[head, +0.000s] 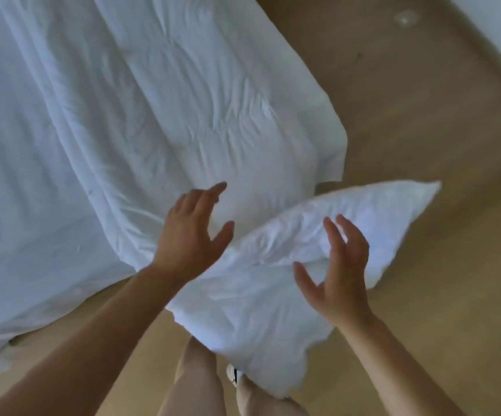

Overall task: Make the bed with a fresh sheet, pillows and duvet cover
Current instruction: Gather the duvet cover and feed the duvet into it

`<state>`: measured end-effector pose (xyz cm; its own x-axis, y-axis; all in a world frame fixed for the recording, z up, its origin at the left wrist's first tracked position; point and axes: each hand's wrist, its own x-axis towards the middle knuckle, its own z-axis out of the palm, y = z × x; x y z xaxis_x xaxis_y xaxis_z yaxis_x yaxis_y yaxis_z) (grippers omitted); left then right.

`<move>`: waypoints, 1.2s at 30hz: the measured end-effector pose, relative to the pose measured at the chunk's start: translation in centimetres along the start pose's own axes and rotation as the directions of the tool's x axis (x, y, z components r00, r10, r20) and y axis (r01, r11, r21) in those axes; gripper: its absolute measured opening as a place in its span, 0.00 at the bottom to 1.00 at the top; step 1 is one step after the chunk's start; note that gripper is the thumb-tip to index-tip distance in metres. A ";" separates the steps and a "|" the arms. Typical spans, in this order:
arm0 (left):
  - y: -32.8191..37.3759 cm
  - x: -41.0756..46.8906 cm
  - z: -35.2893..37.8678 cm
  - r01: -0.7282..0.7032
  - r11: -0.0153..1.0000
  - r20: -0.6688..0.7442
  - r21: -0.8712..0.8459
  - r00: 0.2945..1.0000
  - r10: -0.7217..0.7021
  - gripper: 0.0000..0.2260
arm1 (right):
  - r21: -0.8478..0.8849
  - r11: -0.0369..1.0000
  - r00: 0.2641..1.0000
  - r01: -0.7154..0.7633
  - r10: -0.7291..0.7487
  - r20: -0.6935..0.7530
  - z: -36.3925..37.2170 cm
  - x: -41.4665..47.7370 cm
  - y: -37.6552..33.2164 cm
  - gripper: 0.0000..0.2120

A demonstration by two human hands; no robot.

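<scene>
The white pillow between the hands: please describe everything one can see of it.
The white fabric pillow looks soft and wrinkled, with pointed corners. It lies slanted above the tan wooden floor, beside the white bed sheet, its lower end over the person's legs. The open left hand and right hand flank it; neither grips it.
</scene>
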<state>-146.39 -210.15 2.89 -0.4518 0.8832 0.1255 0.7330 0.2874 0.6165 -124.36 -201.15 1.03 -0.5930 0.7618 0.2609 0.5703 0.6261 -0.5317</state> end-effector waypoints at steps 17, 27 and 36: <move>-24.6 5.3 2.7 0.866 0.201 -0.026 -0.458 0.213 -0.977 0.37 | -0.238 0.965 0.566 -0.111 0.258 0.783 27.4 10.0 -11.8 0.58; -25.8 4.9 2.3 0.744 -0.080 0.351 -0.663 0.214 -0.912 0.17 | -0.282 0.948 0.719 -0.145 0.297 0.628 32.1 12.5 -13.0 0.34; -18.8 5.7 -11.0 0.509 0.112 0.176 -0.853 0.484 -0.858 0.08 | 0.274 0.918 0.782 -0.286 0.059 0.620 21.3 18.2 -21.0 0.08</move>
<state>-168.32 -214.62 0.50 -0.7578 0.2457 -0.6045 -0.5816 0.1656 0.7964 -159.21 -203.99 -0.19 -0.7830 0.5293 -0.3267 0.5375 0.3113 -0.7837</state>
